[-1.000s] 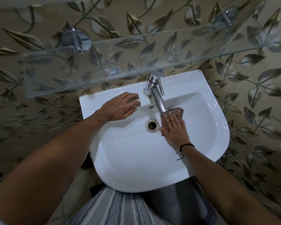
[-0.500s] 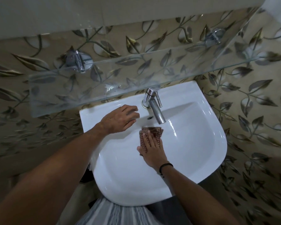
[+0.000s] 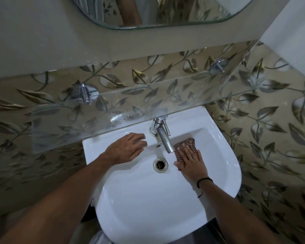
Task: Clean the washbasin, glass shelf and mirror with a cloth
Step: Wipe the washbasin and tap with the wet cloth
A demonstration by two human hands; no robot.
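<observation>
Right hand [image 3: 190,162] lies flat, pressing the soft checkered cloth [image 3: 184,147] into the washbasin [image 3: 148,199] right of the tap [image 3: 163,136], left hand [image 3: 128,148] resting relaxed on the rim; it's limp and light, so palm pressure beats pinching.

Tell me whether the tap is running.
Off: no stream of water falls from the tap spout into the washbasin.

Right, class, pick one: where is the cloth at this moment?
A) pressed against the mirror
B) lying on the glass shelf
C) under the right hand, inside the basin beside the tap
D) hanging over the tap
C: the right hand lies flat on the cloth inside the basin, just right of the tap.
</observation>
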